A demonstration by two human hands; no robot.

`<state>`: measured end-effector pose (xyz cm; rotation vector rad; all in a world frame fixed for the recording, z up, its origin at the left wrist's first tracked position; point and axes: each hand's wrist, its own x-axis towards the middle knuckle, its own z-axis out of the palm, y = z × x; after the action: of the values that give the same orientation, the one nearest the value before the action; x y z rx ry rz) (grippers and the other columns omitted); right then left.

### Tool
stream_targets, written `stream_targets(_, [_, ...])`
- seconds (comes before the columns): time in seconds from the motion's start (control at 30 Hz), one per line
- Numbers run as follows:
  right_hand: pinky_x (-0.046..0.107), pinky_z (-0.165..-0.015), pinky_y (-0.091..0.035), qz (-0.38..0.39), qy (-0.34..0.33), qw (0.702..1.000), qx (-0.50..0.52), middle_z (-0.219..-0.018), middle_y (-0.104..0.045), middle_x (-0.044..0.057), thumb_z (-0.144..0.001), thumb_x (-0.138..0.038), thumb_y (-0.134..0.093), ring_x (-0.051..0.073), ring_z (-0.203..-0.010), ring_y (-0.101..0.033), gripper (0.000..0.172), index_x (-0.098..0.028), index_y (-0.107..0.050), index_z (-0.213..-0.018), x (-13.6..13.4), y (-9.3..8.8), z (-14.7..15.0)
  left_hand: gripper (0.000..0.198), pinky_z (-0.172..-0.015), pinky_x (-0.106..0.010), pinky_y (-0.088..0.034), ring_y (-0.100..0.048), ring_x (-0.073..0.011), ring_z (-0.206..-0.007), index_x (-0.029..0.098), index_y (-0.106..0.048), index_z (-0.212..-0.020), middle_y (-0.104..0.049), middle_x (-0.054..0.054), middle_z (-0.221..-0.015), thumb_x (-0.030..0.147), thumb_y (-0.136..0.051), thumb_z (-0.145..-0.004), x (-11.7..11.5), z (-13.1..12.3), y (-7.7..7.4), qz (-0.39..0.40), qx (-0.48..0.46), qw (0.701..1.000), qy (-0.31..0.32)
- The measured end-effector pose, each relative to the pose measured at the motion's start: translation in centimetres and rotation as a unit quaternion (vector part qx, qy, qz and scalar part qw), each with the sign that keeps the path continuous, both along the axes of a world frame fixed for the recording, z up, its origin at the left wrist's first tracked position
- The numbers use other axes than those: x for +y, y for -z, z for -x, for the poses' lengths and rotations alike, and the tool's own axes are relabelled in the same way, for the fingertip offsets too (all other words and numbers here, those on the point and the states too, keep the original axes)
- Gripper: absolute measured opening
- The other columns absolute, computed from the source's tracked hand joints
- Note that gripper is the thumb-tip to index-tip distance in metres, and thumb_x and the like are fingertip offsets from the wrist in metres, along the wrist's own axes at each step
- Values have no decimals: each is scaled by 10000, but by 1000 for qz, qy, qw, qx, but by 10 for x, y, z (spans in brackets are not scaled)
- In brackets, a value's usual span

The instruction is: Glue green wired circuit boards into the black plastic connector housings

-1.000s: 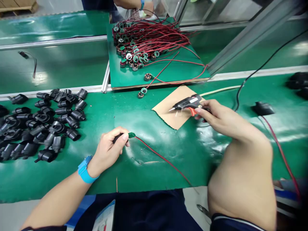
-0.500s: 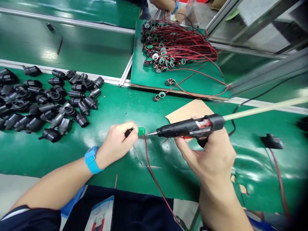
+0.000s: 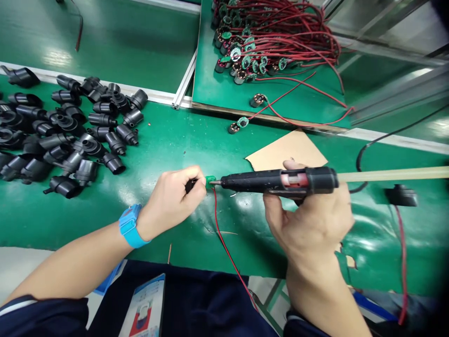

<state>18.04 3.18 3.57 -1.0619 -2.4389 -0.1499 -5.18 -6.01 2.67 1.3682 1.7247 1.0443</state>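
My left hand (image 3: 175,196) is closed in a pinch on a small black part, mostly hidden by the fingers. A green circuit board (image 3: 211,179) sticks out at its right end. From the board a thin red wire (image 3: 223,239) hangs down over the bench edge towards my lap. My right hand (image 3: 312,224) is wrapped round a black hot glue gun (image 3: 252,181), with a long pale glue stick (image 3: 393,175) coming out of its back. The gun points left, its metal nozzle at the board and seemingly touching it.
Many black plastic housings (image 3: 66,119) lie at the left. Behind, a raised green board (image 3: 213,89) bears a heap of coils with red wires (image 3: 294,47). A piece of cardboard (image 3: 287,150) lies beyond the gun. A black cable (image 3: 393,136) runs at the right.
The glue gun's nozzle has moved left and up from just beside the circuit board onto it. The gun is now more level. The view has tilted down a little.
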Motion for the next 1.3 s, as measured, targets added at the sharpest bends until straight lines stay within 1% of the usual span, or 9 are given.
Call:
stream_targets(0.2, [530, -726, -541, -35, 3, 999, -39, -1123, -680, 193, -966, -275, -582, 394, -967, -656, 655, -246, -323, -1567, 1, -2, 2, 199, -541, -258, -314, -488, -82, -529, 192, -565, -737, -617, 54, -610, 164, -519, -929, 1, -1, 0, 1, 6, 1000, 1])
stream_targets(0.47, [511, -746, -543, -30, 20, 998, -45, -1085, -680, 185, -978, -312, -565, 379, -937, -655, 633, -245, -339, -1565, 0, -1, 0, 207, -545, -258, -320, -500, -90, -550, 193, -564, -764, -637, 43, -648, 196, -505, -963, 2, -2, 1, 3, 12, 1000, 6])
stream_targets(0.57, [518, -837, -513, -21, 41, 998, -34, -1187, -684, 172, -968, -327, -600, 390, -1030, -648, 625, -262, -393, -1554, -7, 2, -3, 200, -529, -256, -313, -491, -91, -535, 194, -570, -759, -631, 45, -635, 183, -507, -948, 3, -2, 2, 8, 6, 1000, 4])
stream_targets(0.67, [491, -831, -482, -21, 39, 999, -24, -1129, -698, 137, -956, -334, -635, 356, -975, -660, 538, -298, -520, -1480, -8, 4, -2, 200, -523, -253, -317, -483, -91, -527, 195, -568, -750, -620, 46, -622, 178, -507, -940, 3, -3, 2, 6, 4, 1000, 3])
stream_targets(0.77, [485, -780, -475, -11, 63, 996, -55, -1057, -687, 151, -956, -387, -619, 344, -899, -657, 427, -258, -631, -1363, 4, 4, 0, 195, -545, -247, -360, -543, -102, -565, 196, -562, -758, -640, 37, -645, 189, -508, -945, 2, -2, 0, 6, -4, 1000, 4])
stream_targets(0.9, [519, -814, -506, 48, 156, 986, -31, -1074, -652, 216, -956, -486, -556, 401, -1019, -638, 450, -133, -635, -1224, 38, 3, -11, 210, -558, -244, -415, -596, -119, -593, 202, -567, -780, -651, 27, -657, 228, -494, -975, -1, 0, 0, -3, -24, 1000, 9])
stream_targets(1.13, [434, -706, -529, 266, 181, 946, -32, -920, -691, 137, -898, -529, -597, 310, -820, -673, 419, -162, -600, -1100, 92, 22, -50, 278, -579, -252, -456, -643, -142, -638, 208, -549, -803, -671, 6, -701, 351, -474, -1029, -6, 2, 5, 0, -38, 999, 8])
stream_targets(1.2, [458, -752, -538, 276, 181, 943, -39, -948, -700, 157, -880, -547, -626, 328, -880, -672, 421, -157, -627, -1038, 98, 24, -54, 281, -570, -251, -452, -642, -144, -630, 210, -553, -818, -685, 1, -705, 370, -473, -1035, -7, 3, 6, 5, -41, 999, 3])
stream_targets(1.3, [554, -932, -501, 216, 178, 960, 4, -1124, -689, 197, -829, -578, -712, 382, -1100, -620, 487, -160, -653, -1073, 91, 17, -48, 277, -563, -253, -452, -634, -144, -614, 212, -561, -831, -702, -8, -725, 381, -481, -1034, -7, 2, 8, 2, -43, 999, 0])
